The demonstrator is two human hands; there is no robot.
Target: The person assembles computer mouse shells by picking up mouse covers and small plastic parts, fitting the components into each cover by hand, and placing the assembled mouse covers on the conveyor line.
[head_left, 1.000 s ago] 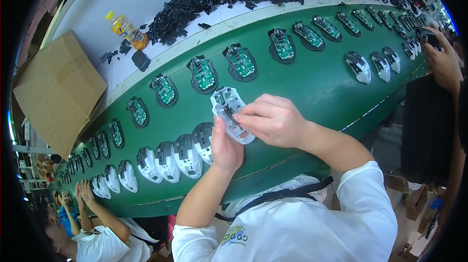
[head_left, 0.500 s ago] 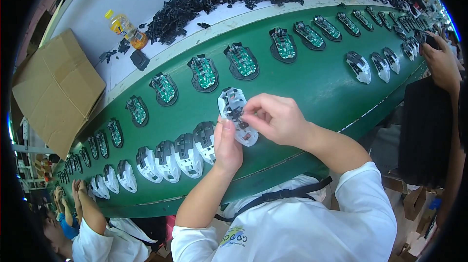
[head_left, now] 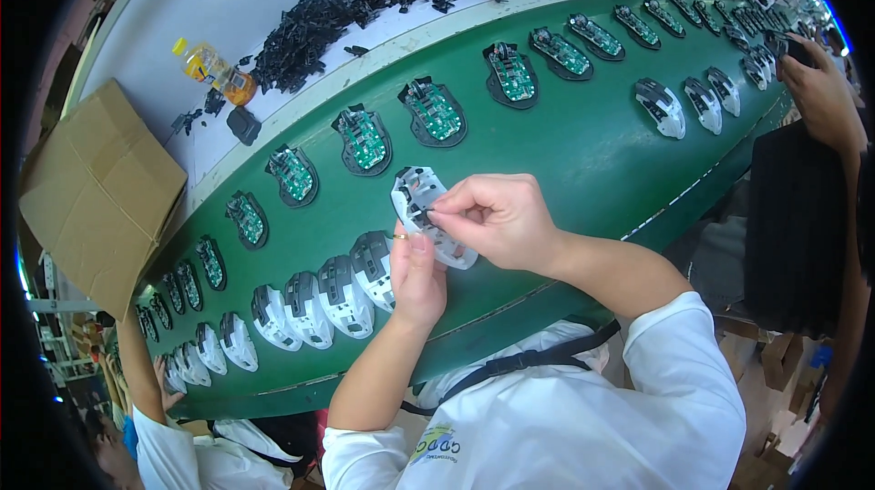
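My left hand holds a white computer-mouse top shell with its hollow inner side facing up. Thumb and fingers grip its lower left edge. Over the shell's middle, my right hand is closed in a pinch. A dark bit shows at those fingertips, but whether it is loose or belongs to the shell is hidden. Left of my hands, several white-and-black mouse shells stand in a row along the near side of the green belt. Beyond my hands runs a line of black mouse bases with green circuit boards.
A heap of small black plastic parts lies on the white ledge behind the belt. Nearby are a yellow-capped bottle and a cardboard box. More shells sit at right. Co-workers' hands are at both ends.
The whole scene has shifted slightly in view. My right pinch stays inside the shell, which has tilted a little. At left, a co-worker's arm now reaches up toward the cardboard box.
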